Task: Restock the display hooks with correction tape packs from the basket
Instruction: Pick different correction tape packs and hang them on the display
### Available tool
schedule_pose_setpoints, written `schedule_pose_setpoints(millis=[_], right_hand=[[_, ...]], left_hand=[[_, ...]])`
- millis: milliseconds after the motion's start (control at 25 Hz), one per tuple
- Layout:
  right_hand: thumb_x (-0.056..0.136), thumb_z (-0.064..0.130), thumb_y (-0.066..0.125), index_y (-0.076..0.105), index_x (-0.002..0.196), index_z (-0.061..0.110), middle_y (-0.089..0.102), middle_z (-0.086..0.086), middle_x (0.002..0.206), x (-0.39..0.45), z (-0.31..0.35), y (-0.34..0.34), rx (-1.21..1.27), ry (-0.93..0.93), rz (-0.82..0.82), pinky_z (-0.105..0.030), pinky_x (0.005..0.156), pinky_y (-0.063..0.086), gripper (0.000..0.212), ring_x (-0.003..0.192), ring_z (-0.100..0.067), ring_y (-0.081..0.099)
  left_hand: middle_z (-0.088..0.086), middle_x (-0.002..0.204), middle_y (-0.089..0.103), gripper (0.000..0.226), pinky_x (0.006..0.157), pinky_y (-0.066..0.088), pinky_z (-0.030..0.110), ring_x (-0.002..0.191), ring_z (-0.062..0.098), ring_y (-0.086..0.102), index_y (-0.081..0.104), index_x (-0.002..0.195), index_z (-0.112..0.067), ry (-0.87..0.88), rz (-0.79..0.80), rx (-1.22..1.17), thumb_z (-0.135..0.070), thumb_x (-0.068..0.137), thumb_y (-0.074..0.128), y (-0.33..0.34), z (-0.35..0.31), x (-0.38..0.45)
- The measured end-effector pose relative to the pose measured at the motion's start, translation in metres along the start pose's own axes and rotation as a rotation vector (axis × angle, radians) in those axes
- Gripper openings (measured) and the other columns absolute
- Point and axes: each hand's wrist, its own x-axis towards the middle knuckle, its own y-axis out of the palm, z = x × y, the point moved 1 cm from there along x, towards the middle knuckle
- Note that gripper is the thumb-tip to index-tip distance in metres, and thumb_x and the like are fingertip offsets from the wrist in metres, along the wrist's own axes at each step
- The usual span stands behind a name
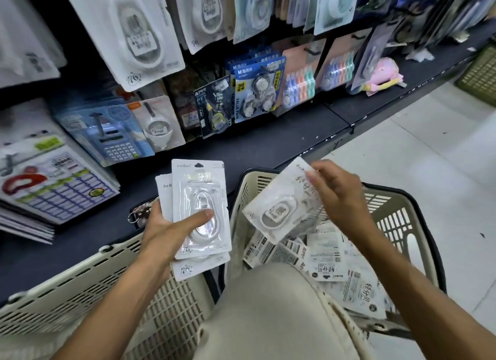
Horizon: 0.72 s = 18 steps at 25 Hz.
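A pack (pixel 279 212) hangs pinched in the right hand (pixel 338 196) over the basket (pixel 402 212) at 5 o'clock. The left hand (pixel 171 230) clamps a stack (pixel 200 212) (about 3) at 7. Gathering step; next likely adds it, then lifts toward 12 o'clock hooks, clearing the shelf edge (pixel 295 158).

Head view, looking down, close on hands (pixel 252 212)
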Motion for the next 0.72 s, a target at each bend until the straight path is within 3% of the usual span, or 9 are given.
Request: schedule_pose_setpoints(millis=[80,160,240,360,440,600,640,720], right_hand=[[0.097,0.019,0.064,0.074,0.100,0.019,0.075,0.003,0.081,0.026,0.039,-0.025,0.420,0.025,-0.031,-0.019,0.056,0.052,0.010,0.067,-0.007,0.068],[0.095,0.011,0.067,0.077,0.096,0.017,0.077,0.001,0.081,0.049,0.073,-0.030,0.554,0.046,0.104,-0.022,0.058,0.055,0.012,0.068,-0.010,0.069],[0.094,0.009,0.068,0.078,0.093,0.014,0.077,-0.001,0.081,0.068,0.101,-0.018,0.429,0.015,0.237,-0.024,0.061,0.056,0.010,0.070,-0.012,0.069],[0.093,0.014,0.071,0.079,0.095,0.011,0.078,0.006,0.083,0.081,0.128,-0.004,0.163,-0.113,0.317,-0.022,0.067,0.055,0.009,0.072,-0.005,0.068],[0.092,0.016,0.073,0.080,0.091,0.014,0.075,0.014,0.077,0.087,0.139,-0.005,0.127,-0.124,0.300,-0.017,0.064,0.049,0.008,0.067,0.003,0.064],[0.084,0.019,0.081,0.075,0.081,0.023,0.073,0.007,0.074,0.089,0.172,0.012,0.221,-0.007,0.129,-0.022,0.066,0.051,0.008,0.065,0.001,0.064],[0.082,0.020,0.082,0.072,0.088,0.023,0.071,0.009,0.075,0.087,0.181,0.017,0.340,0.088,0.047,-0.022,0.065,0.052,0.012,0.064,0.002,0.064],[0.077,0.026,0.085,0.064,0.113,0.024,0.072,0.009,0.091,0.080,0.191,0.021,0.722,0.365,-0.027,-0.026,0.063,0.054,0.042,0.068,-0.002,0.070]], left_hand=[[0.000,0.106,0.080,0.096,0.086,0.062,0.055,0.094,0.027,0.078,0.062,0.124,-0.029,0.022,0.024,0.013,-0.038,0.036,0.099,0.003,-0.010,-0.003],[-0.005,0.101,0.080,0.094,0.074,0.065,0.044,0.088,0.021,0.079,0.061,0.120,-0.034,0.058,0.082,0.016,-0.041,0.033,0.097,0.009,-0.023,-0.008],[-0.009,0.098,0.080,0.092,0.063,0.064,0.032,0.086,0.017,0.079,0.060,0.117,-0.036,0.069,0.140,-0.027,-0.039,0.033,0.099,0.014,-0.038,-0.016],[0.000,0.105,0.081,0.091,0.062,0.063,0.032,0.090,0.024,0.079,0.060,0.124,-0.029,0.070,0.220,-0.103,-0.025,0.043,0.102,0.011,-0.058,-0.029],[0.005,0.107,0.080,0.084,0.061,0.062,0.032,0.088,0.027,0.079,0.061,0.125,-0.025,0.078,0.238,-0.133,-0.025,0.048,0.094,0.002,-0.067,-0.037],[0.004,0.108,0.080,0.090,0.071,0.064,0.043,0.094,0.029,0.078,0.061,0.122,-0.033,0.139,0.205,-0.102,-0.018,0.043,0.102,-0.009,-0.081,-0.045],[0.004,0.108,0.080,0.091,0.076,0.063,0.047,0.095,0.031,0.078,0.062,0.121,-0.034,0.143,0.179,-0.115,-0.020,0.040,0.100,-0.010,-0.083,-0.047],[0.005,0.106,0.080,0.094,0.085,0.061,0.055,0.094,0.033,0.078,0.063,0.121,-0.034,0.144,0.116,-0.167,-0.024,0.036,0.100,-0.012,-0.090,-0.050]])
